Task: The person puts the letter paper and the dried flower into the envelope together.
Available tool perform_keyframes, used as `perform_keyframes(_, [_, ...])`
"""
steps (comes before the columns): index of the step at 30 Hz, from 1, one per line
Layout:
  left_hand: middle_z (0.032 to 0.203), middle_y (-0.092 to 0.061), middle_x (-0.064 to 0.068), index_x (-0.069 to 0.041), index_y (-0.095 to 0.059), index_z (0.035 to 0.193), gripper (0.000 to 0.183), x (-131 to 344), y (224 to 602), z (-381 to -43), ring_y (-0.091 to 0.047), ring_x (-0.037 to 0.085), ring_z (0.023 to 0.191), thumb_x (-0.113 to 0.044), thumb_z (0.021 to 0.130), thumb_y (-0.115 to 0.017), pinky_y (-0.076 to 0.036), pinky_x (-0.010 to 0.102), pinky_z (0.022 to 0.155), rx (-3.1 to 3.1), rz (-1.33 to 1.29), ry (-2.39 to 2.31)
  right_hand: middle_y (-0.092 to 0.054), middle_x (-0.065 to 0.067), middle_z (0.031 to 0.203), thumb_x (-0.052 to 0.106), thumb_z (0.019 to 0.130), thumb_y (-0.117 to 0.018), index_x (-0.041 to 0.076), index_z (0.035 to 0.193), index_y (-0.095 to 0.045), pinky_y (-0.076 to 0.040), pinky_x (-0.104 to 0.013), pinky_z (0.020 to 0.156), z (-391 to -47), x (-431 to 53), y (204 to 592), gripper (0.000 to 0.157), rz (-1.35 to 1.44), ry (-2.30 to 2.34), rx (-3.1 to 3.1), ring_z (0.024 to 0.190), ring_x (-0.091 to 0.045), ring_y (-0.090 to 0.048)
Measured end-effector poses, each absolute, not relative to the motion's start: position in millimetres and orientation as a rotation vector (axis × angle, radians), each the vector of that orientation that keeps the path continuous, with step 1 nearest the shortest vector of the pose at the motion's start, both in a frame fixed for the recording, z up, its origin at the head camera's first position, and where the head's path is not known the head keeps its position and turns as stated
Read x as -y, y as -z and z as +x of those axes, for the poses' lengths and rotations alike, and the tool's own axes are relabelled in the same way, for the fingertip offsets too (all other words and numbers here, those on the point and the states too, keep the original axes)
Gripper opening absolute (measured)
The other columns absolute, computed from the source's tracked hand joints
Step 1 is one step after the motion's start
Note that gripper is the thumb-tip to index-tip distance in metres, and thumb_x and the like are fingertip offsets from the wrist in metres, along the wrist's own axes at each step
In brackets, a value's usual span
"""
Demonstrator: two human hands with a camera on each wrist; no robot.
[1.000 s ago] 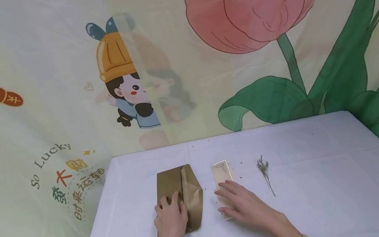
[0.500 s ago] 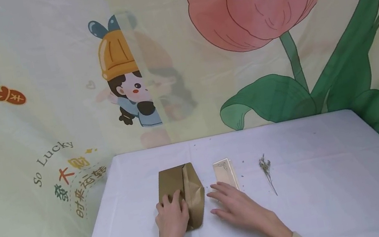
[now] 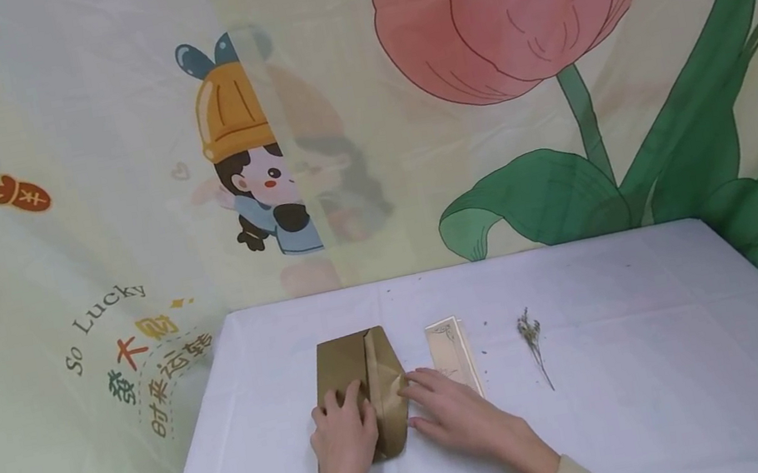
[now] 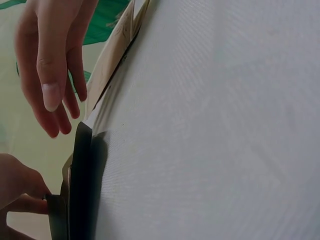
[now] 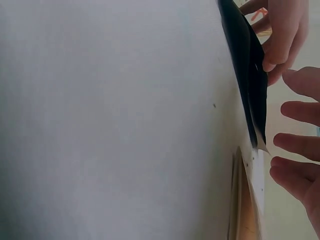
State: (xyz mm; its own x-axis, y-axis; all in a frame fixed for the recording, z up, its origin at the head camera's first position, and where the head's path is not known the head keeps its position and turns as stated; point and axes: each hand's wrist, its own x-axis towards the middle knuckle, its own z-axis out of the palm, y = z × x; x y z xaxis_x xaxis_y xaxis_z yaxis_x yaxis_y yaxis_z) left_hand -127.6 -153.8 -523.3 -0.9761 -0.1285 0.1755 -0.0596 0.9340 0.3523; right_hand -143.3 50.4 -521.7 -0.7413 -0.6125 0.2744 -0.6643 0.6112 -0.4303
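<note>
A gold-brown envelope point(image 3: 342, 361) lies on the white-covered table, its pointed flap spread to the right. My left hand point(image 3: 344, 437) is on its body with bent fingers. In the left wrist view, that hand's fingertips hold a slightly raised edge of the envelope point(image 4: 80, 185). My right hand point(image 3: 456, 413) is at the flap's tip, fingers nearly straight and a little spread. Whether they touch the flap is hard to tell. Partly behind the right hand lie cream folded cards point(image 3: 448, 347) with a printed pattern.
A small dried flower sprig point(image 3: 530, 337) lies to the right of the cards. Tiny dark crumbs are scattered around on the white tablecloth point(image 3: 637, 360). Behind the table hangs a printed backdrop point(image 3: 353, 89) with a large tulip.
My right hand has moved left, off the cards and over to the envelope's flap, uncovering more of the cards. My left hand has stayed on the envelope.
</note>
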Motion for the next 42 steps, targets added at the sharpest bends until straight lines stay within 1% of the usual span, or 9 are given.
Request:
perform_keyframes(5, [0.130,-0.060,0.029,-0.011,-0.067,0.133,0.038,154,523,-127,-0.060,0.049,0.100,-0.024,0.097,-0.066,-0.055,0.057,0.063,2.897,0.139,0.510,-0.059,-0.018,0.144,0.028,0.097,-0.071,0.008,0.132,-0.065,-0.048,-0.045,0.110,-145,-44,524,0.040,1.091,-0.758,2.733,0.136,-0.033,-0.055])
perform_keyframes(9, [0.129,-0.060,0.030,-0.011,-0.067,0.132,0.038,154,523,-127,-0.060,0.049,0.100,-0.024,0.097,-0.066,-0.056,0.058,0.064,2.897,0.141,0.508,-0.059,-0.018,0.145,0.027,0.097,-0.071,0.008,0.132,-0.066,-0.047,-0.046,0.111,-146,-41,523,0.039,1.091,-0.743,2.752,0.137,-0.034,-0.055])
perform_keyframes(16, [0.129,-0.060,0.029,-0.011,-0.066,0.133,0.039,154,523,-127,-0.060,0.049,0.100,-0.025,0.097,-0.065,-0.055,0.056,0.062,2.913,0.142,0.491,-0.059,-0.015,0.146,0.029,0.098,-0.070,0.010,0.128,-0.068,-0.049,-0.042,0.109,-149,-33,522,0.035,1.144,-0.690,2.759,0.137,-0.029,-0.055])
perform_keyframes(25, [0.130,-0.060,0.028,-0.011,-0.067,0.132,0.038,154,520,-126,-0.059,0.049,0.102,-0.025,0.097,-0.066,-0.055,0.057,0.063,2.912,0.152,0.499,-0.057,-0.015,0.149,0.026,0.098,-0.069,0.012,0.128,-0.070,-0.048,-0.043,0.111,-153,-22,521,0.033,1.232,-0.652,2.797,0.140,-0.033,-0.052])
perform_keyframes(29, [0.130,-0.060,0.029,-0.011,-0.067,0.132,0.037,154,520,-126,-0.059,0.049,0.101,-0.024,0.097,-0.066,-0.055,0.057,0.063,2.911,0.155,0.508,-0.059,-0.014,0.147,0.024,0.097,-0.069,0.014,0.126,-0.072,-0.048,-0.041,0.111,-154,-19,520,0.031,1.261,-0.609,2.823,0.140,-0.031,-0.053])
perform_keyframes(34, [0.131,-0.059,0.028,-0.012,-0.066,0.133,0.038,154,521,-126,-0.059,0.049,0.102,-0.026,0.098,-0.065,-0.055,0.057,0.062,2.920,0.158,0.508,-0.061,-0.013,0.144,0.022,0.096,-0.071,0.014,0.124,-0.073,-0.050,-0.038,0.108,-155,-16,519,0.030,1.288,-0.579,2.809,0.135,-0.028,-0.056])
perform_keyframes(38, [0.130,-0.059,0.029,-0.011,-0.067,0.133,0.038,154,522,-127,-0.059,0.049,0.101,-0.026,0.098,-0.066,-0.055,0.057,0.061,2.916,0.149,0.504,-0.063,-0.014,0.141,0.022,0.094,-0.073,0.014,0.122,-0.074,-0.052,-0.038,0.106,-155,-15,519,0.029,1.310,-0.558,2.771,0.132,-0.027,-0.058])
perform_keyframes(42, [0.130,-0.059,0.029,-0.011,-0.066,0.133,0.038,155,522,-127,-0.060,0.049,0.101,-0.026,0.098,-0.065,-0.055,0.058,0.063,2.916,0.144,0.517,-0.062,-0.014,0.142,0.022,0.095,-0.072,0.014,0.125,-0.073,-0.050,-0.039,0.108,-156,-14,519,0.031,1.314,-0.546,2.782,0.133,-0.028,-0.058])
